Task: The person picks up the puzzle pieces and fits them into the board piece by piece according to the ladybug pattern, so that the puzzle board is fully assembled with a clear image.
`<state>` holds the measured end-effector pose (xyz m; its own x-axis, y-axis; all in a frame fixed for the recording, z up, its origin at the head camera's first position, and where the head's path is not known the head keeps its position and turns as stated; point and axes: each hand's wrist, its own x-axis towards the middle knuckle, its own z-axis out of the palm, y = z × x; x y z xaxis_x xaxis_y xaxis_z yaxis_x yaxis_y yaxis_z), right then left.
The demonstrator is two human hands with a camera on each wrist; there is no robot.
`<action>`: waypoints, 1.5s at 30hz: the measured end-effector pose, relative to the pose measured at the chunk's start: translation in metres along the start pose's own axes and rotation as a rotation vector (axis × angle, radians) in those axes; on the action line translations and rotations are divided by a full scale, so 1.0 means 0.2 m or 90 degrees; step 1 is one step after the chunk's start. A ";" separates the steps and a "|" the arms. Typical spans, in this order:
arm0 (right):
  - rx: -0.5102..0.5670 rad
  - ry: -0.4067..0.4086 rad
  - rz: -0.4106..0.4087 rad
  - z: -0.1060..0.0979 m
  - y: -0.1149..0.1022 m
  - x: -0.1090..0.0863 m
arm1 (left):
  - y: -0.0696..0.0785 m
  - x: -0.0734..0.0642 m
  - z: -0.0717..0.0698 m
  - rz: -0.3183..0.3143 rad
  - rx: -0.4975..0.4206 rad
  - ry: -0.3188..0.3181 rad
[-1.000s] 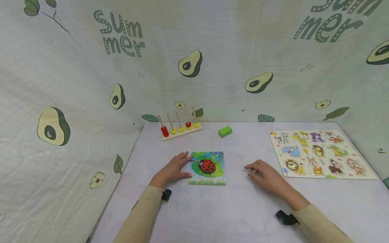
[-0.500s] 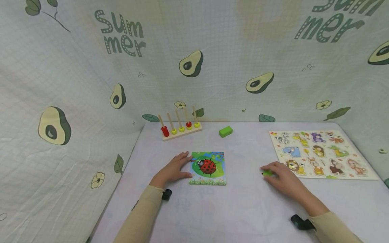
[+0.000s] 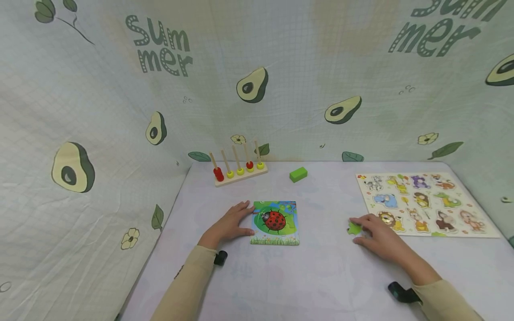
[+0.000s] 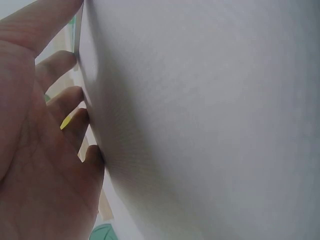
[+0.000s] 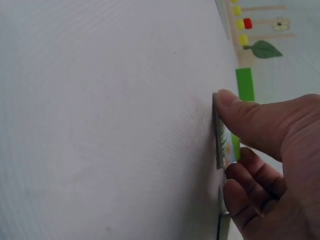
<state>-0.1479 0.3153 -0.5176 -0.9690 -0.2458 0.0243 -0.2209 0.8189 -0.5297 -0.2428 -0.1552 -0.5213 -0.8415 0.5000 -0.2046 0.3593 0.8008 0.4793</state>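
A square ladybug jigsaw puzzle lies on the table in the head view, framed by blue sky and grass. My left hand rests at its left edge, fingers spread and fairly straight, with thumb and fingertips at the border. In the left wrist view, this hand lies along the white tabletop. To the right of the puzzle, my right hand pinches a small green jigsaw piece close over the table. The right wrist view shows the thumb at one end of this piece and curled fingers behind it.
A peg abacus with red and yellow beads stands at the back left. Beside it lies a green block. An animal peg puzzle board lies at the right, near my right hand. A printed cloth hangs behind the table.
My right hand has shifted to the right, and the green jigsaw piece, first unseen, now shows between its fingers. My left hand has stayed at the ladybug puzzle.
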 end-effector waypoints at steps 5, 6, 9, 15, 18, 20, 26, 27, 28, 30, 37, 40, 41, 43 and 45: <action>0.010 -0.006 0.026 0.01 0.00 0.01 | 0.00 0.00 0.00 -0.006 0.004 -0.005; 0.014 -0.004 0.029 0.01 0.00 0.01 | 0.00 0.00 0.00 -0.006 0.005 -0.005; 0.020 0.011 0.024 0.01 0.01 0.01 | 0.00 0.00 0.00 -0.009 0.004 -0.005; 0.039 0.041 0.025 0.02 0.02 0.02 | 0.00 0.00 0.00 -0.011 0.004 -0.001; 0.051 0.046 0.029 0.01 0.02 0.01 | 0.00 0.00 0.00 -0.010 0.001 0.000; 0.058 0.047 0.027 0.01 0.02 0.01 | 0.00 0.00 0.01 -0.010 0.001 -0.001; 0.067 0.049 0.029 0.00 0.03 0.01 | 0.00 0.00 0.00 -0.009 -0.001 -0.001; 0.068 0.050 0.029 0.00 0.03 0.02 | 0.00 0.00 0.00 -0.010 -0.001 -0.002; 0.069 0.051 0.029 0.00 0.03 0.02 | 0.00 0.00 0.00 -0.010 0.000 -0.003; 0.070 0.055 0.028 0.00 0.03 0.02 | 0.00 0.00 0.01 -0.009 0.000 -0.004; 0.076 0.060 0.037 0.01 0.01 0.03 | -0.01 0.01 0.01 -0.010 0.010 -0.012; 0.089 0.052 0.040 0.01 -0.01 0.04 | -0.02 0.02 0.01 -0.011 0.012 -0.012; 0.095 0.051 0.037 0.01 -0.01 0.04 | -0.02 0.02 0.01 -0.009 0.011 -0.010; 0.108 0.048 0.027 0.02 -0.02 0.05 | -0.02 0.02 0.01 -0.009 0.012 -0.010; 0.117 0.046 0.016 0.03 -0.03 0.06 | -0.02 0.02 0.01 -0.006 0.013 -0.010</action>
<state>-0.1572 0.3049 -0.5185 -0.9808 -0.1833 0.0671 -0.1797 0.7137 -0.6770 -0.2467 -0.1552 -0.5256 -0.8384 0.4973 -0.2230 0.3596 0.8122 0.4593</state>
